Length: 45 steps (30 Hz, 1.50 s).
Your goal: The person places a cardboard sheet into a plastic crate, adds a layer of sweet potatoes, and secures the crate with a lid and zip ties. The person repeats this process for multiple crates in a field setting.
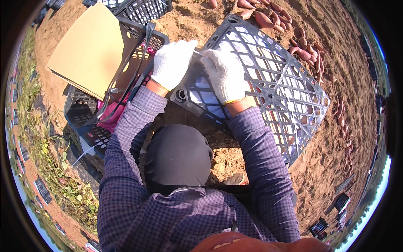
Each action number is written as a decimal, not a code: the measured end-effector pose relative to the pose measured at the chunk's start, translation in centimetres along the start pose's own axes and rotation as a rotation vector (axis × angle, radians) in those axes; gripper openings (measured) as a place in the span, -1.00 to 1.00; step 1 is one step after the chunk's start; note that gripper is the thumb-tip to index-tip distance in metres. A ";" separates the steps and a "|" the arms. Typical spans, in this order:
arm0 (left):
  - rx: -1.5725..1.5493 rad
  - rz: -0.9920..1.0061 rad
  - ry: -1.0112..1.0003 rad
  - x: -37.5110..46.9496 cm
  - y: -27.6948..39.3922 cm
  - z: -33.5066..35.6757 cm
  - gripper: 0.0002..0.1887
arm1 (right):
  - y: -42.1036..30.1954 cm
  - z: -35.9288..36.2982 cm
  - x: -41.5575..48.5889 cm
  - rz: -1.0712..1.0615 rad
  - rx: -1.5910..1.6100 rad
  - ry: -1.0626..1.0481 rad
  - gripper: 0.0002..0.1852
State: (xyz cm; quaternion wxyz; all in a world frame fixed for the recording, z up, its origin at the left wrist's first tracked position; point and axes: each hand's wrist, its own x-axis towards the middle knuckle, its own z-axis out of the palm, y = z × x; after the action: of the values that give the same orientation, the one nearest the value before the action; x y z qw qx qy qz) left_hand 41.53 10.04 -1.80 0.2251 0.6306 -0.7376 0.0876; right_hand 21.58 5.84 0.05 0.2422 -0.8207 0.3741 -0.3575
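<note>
My left hand (173,66), in a white knit glove, is closed near the edge of a black plastic lattice lid (270,96). My right hand (224,75), gloved the same way, rests over the lid's near left part. A thin white strip (197,52), apparently a plastic tie, runs between the fingers of both hands. White sheets (244,47) show through the lattice; the rest of what lies under it is hard to make out. My fingertips partly hide the strip's ends.
To the left, a black plastic crate (83,108) holds tan cardboard sheets (91,47), dark straps (149,33) and pink cloth (115,115). Another crate (144,12) stands behind it. Sweet potatoes (263,19) lie on the soil at the upper right. Cut vines (75,195) cover ground at left.
</note>
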 end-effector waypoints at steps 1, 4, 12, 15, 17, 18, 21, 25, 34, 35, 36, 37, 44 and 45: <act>0.007 0.000 0.005 0.0 0.0 0.0 -0.62 | 0.0 0.1 0.0 -0.008 0.006 0.017 -0.83; 0.027 0.016 0.007 0.1 0.0 -0.2 -0.61 | 0.0 0.0 0.1 0.015 -0.003 -0.016 -0.83; 0.050 0.039 0.005 0.3 0.1 -0.1 -0.61 | -0.1 -0.3 0.1 -0.010 -0.018 -0.012 -0.84; 0.077 -0.001 -0.030 0.2 0.2 -0.4 -0.60 | -0.1 -0.2 0.0 -0.018 -0.003 -0.003 -0.84; 0.070 -0.014 -0.030 0.2 0.1 -0.2 -0.60 | 0.0 -0.1 0.0 -0.019 0.003 -0.003 -0.84; 0.071 -0.011 -0.030 0.2 0.1 -0.2 -0.60 | 0.1 -0.1 0.0 -0.017 0.007 -0.005 -0.84; 0.079 -0.002 -0.033 0.3 0.3 -0.4 -0.60 | 0.0 -0.1 0.0 -0.025 -0.006 -0.002 -0.84; 0.081 0.020 -0.020 0.4 0.2 -0.4 -0.59 | 0.0 0.0 0.0 -0.031 0.002 0.006 -0.86; 0.066 0.026 0.017 0.3 0.4 -0.4 -0.59 | 0.0 -0.3 0.1 -0.039 -0.033 -0.011 -0.87; 0.065 0.026 0.017 0.3 0.4 -0.4 -0.59 | 0.0 -0.3 0.1 -0.041 -0.037 -0.014 -0.87; 0.068 0.029 0.020 0.3 0.5 -0.5 -0.60 | 0.0 -0.3 0.1 -0.043 -0.039 -0.018 -0.87; 0.070 0.032 0.023 0.3 0.4 -0.6 -0.60 | -0.1 -0.3 0.1 -0.045 -0.042 -0.021 -0.87; 0.011 0.088 0.037 -0.1 0.4 -1.3 -0.64 | -0.2 0.8 -0.1 -0.038 -0.014 0.000 -0.86; 0.017 0.095 0.033 0.1 0.2 -1.3 -0.64 | -0.3 0.9 -0.1 -0.040 -0.023 0.004 -0.86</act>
State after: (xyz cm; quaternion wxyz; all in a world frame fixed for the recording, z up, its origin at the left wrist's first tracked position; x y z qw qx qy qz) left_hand 41.57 10.56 -0.55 0.2276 0.5951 -0.7621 0.1151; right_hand 22.34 6.17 -0.34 0.2250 -0.8299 0.3623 -0.3596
